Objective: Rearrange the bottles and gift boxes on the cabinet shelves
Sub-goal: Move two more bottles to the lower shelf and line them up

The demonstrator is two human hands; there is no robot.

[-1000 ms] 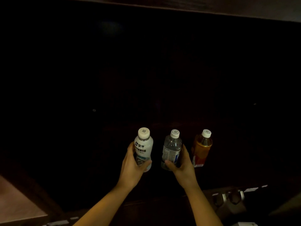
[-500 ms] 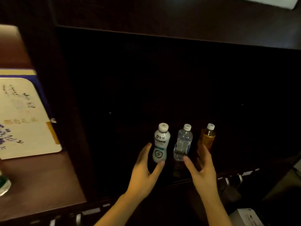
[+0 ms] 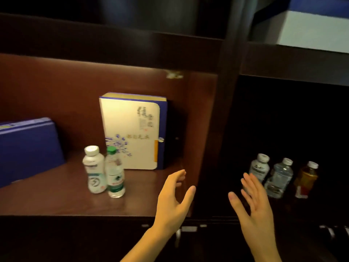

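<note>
In the dark right compartment stand three bottles in a row: a white milk bottle (image 3: 259, 168), a clear water bottle (image 3: 279, 178) and an amber tea bottle (image 3: 306, 179). My right hand (image 3: 254, 202) is open just in front of the white one, touching nothing. My left hand (image 3: 174, 198) is open in front of the divider post, empty. In the lit left compartment a white drink bottle (image 3: 93, 170) and a green-capped water bottle (image 3: 114, 173) stand side by side. Behind them a cream and blue gift box (image 3: 132, 131) stands upright. A blue gift box (image 3: 28, 150) leans at the far left.
A dark vertical divider post (image 3: 229, 110) separates the two compartments. The brown shelf board (image 3: 56, 203) runs under the left bottles. A white and blue box (image 3: 313, 29) sits on the upper right shelf. Metal handles (image 3: 332, 230) show below.
Both hands let go of the white and clear bottles and drew back, open. The view swung left, bringing the lit compartment with its gift boxes and two bottles into sight.
</note>
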